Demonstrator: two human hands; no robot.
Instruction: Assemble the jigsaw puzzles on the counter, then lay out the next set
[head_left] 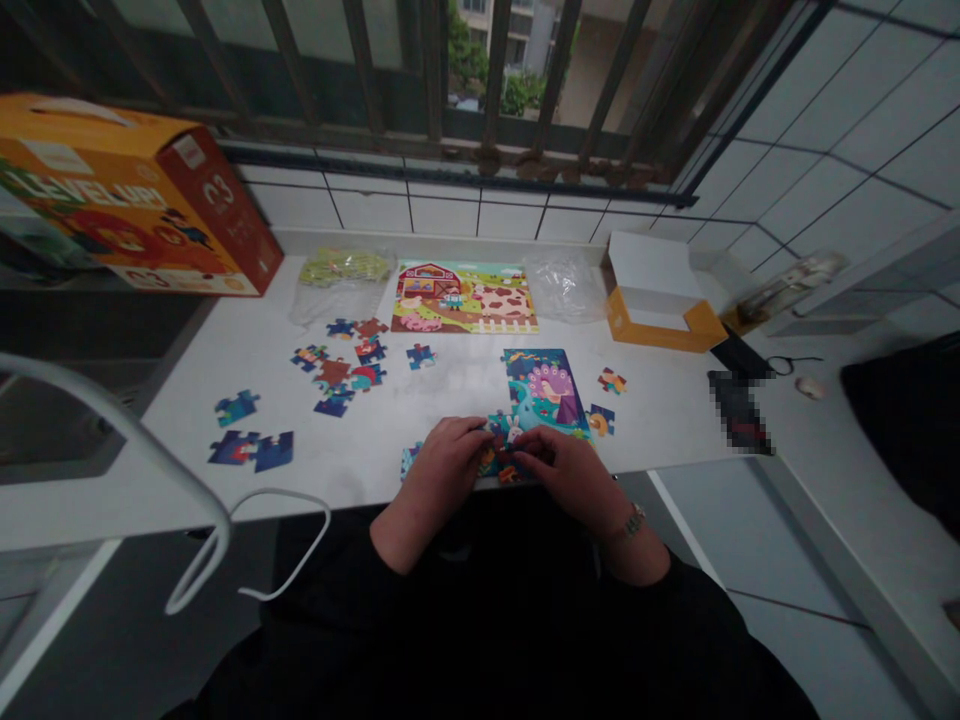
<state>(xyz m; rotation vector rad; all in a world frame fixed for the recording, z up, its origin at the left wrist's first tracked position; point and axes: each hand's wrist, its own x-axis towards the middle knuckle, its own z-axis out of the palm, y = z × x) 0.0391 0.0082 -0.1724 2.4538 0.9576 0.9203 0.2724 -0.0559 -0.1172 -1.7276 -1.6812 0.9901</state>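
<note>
At the counter's front edge, both hands work on a partly joined jigsaw puzzle (pixel 499 462) in dark blue, green and red. My left hand (pixel 448 458) curls over its left side, with thumb and fingertips closed on a puzzle piece. From the right, my right hand (pixel 568 468) pinches a puzzle piece against the joined ones; the fingers partly cover it. Just behind the hands lies a picture sheet (pixel 551 388) with a purple dinosaur-like figure. A light-blue piece (pixel 409 458) shows beside my left hand. To the right are an orange piece (pixel 612 380) and a blue-and-yellow piece (pixel 601 419).
Several loose pieces (pixel 332 373) lie at left, with more pieces (pixel 274 452) nearer the edge. A farm picture (pixel 465 298), plastic bags (pixel 566 288) and an open box (pixel 660 325) line the back. A large orange box (pixel 142 200) and a white curved tube (pixel 150 440) stand left.
</note>
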